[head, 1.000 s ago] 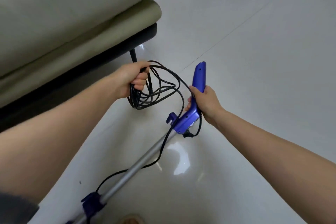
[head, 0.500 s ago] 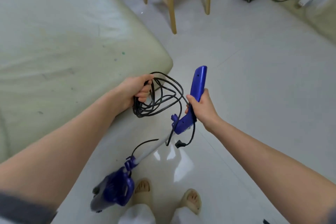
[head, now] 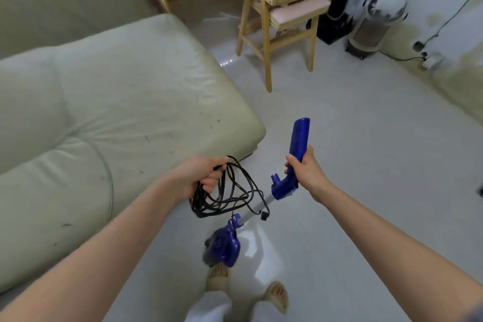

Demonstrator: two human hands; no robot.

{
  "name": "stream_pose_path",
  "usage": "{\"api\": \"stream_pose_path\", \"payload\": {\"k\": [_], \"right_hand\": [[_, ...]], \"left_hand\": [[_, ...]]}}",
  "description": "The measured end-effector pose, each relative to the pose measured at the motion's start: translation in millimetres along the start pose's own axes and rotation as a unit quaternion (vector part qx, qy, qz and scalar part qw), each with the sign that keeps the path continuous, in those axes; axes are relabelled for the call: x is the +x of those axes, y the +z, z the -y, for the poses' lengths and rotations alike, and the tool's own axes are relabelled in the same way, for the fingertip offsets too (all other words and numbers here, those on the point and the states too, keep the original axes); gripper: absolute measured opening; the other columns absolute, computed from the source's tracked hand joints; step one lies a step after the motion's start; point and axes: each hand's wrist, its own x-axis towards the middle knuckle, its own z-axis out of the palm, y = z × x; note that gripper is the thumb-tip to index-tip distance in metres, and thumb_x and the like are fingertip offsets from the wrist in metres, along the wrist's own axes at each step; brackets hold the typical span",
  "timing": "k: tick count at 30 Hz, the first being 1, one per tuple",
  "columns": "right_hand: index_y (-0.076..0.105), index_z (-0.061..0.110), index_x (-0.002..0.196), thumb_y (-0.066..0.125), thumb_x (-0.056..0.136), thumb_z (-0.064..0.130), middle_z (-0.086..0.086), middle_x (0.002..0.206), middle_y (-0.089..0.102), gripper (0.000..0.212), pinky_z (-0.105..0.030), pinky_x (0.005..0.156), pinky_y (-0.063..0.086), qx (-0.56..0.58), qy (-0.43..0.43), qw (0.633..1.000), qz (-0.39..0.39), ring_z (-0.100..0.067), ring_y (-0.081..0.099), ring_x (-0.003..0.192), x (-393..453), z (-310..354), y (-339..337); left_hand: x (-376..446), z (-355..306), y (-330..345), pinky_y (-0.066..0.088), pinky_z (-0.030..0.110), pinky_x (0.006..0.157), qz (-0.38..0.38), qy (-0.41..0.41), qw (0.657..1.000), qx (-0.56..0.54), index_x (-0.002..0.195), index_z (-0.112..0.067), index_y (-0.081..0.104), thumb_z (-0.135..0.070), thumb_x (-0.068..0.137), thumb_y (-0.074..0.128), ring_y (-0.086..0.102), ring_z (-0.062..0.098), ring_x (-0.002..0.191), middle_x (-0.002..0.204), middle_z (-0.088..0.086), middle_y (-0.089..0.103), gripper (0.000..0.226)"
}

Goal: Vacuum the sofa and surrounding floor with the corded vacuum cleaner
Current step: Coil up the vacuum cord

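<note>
Tilted up a fair bit since half a second back, the head view: more sofa (head: 125,117) showing, plus the whole wooden chair (head: 277,34) and the far wall stuff. Both hands pretty much where they were.

Left hand (head: 202,178) curled tight round a messy bundle of black cord (head: 227,198), loops dangling below the fist, right by the sofa's front corner. Right hand (head: 304,170) wrapped round the blue handle (head: 299,138) of the vacuum cleaner (head: 224,244), handle top poking up past the thumb. Silver tube (head: 257,208) slanting down-left from the handle to the blue motor body, which sits low over the floor (head: 366,165) just ahead of two sandalled feet (head: 274,295). Can't tell if the body actually touches the tiles. Cord plug hanging beside the tube.

Further back: pale cloth piled on the chair, a white round heater (head: 376,23) near the wall, a power strip (head: 432,60) on the floor with a wire running up.
</note>
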Motion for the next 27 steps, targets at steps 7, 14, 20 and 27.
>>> {"api": "stream_pose_path", "payload": {"k": [7,14,20,27], "right_hand": [[0.052,0.003,0.112,0.065,0.089,0.005,-0.017,0.104,0.063,0.027,-0.030,0.072,0.058,0.185,0.038,0.974,0.123,-0.022,0.070,0.086,-33,23,23],[0.068,0.001,0.092,0.084,0.069,0.007,-0.014,0.086,0.073,0.029,-0.032,0.074,0.060,0.094,-0.029,0.988,0.120,-0.023,0.071,0.085,-55,46,64],[0.070,0.017,0.103,0.074,0.082,0.005,0.004,0.094,0.074,0.024,-0.018,0.075,0.053,0.038,-0.123,0.960,0.249,-0.006,0.068,0.090,-74,61,77],[0.069,0.013,0.107,0.068,0.082,-0.002,-0.001,0.104,0.072,0.030,-0.027,0.082,0.055,-0.117,-0.276,0.904,0.304,-0.009,0.067,0.092,-72,103,116]], "left_hand": [[-16,33,19,0.031,0.019,0.038,-0.095,0.101,0.990,-0.022,0.087,-0.008,0.056,-0.024,0.098,0.055,0.033,0.007,0.039,0.070,0.002,0.069,0.019],[-25,39,-3,0.054,0.032,0.073,-0.190,0.173,0.933,0.251,0.094,-0.020,0.061,-0.022,0.065,0.083,0.066,0.011,0.078,0.086,-0.005,0.069,0.036],[-37,51,-37,0.053,0.022,0.066,-0.151,0.211,0.929,0.264,0.094,-0.018,0.067,-0.022,0.063,0.086,0.068,0.005,0.071,0.081,-0.003,0.071,0.037],[-38,42,-100,0.053,0.032,0.083,-0.148,0.211,0.930,0.264,0.102,-0.022,0.066,-0.022,0.067,0.084,0.066,0.013,0.091,0.093,-0.005,0.072,0.040]]}}
